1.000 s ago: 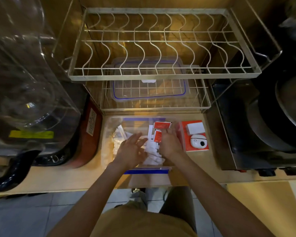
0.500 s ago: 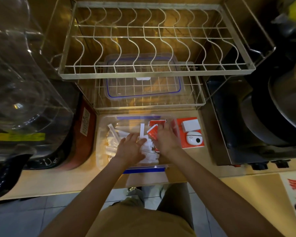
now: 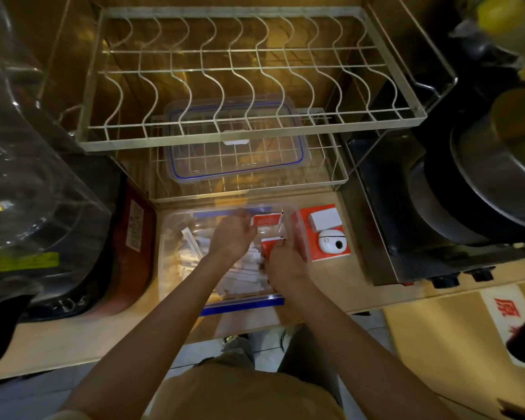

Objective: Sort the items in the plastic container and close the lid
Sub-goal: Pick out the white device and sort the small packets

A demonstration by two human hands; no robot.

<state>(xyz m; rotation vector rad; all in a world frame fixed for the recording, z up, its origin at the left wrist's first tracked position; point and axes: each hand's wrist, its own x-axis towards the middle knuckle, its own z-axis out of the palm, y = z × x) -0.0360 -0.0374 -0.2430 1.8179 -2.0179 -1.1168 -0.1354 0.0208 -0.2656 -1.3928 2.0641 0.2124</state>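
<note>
Counter (image 3: 322, 286) and what is set on it

A clear container (image 3: 170, 237) is placed at the middle of the tan counter, with an orange pad (image 3: 340, 253) just to its right — a white block (image 3: 323, 220) and a white device (image 3: 331, 241) are carried on the pad. A wire rack (image 3: 249, 189) is stood behind the container; a dark machine (image 3: 73, 268) is seen at the left and a steel appliance (image 3: 406, 237) at the right.

You are reaching into a clear, glossy plastic container (image 3: 176, 237) edged with a blue strip, holding matt white paper sachets (image 3: 243, 272) and shiny red packets (image 3: 267, 221). Its transparent plastic lid (image 3: 237, 140) is lying in a pale coated wire rack (image 3: 246, 86). The counter (image 3: 325, 283) is showing smooth, matt, wood-toned laminate.
</note>
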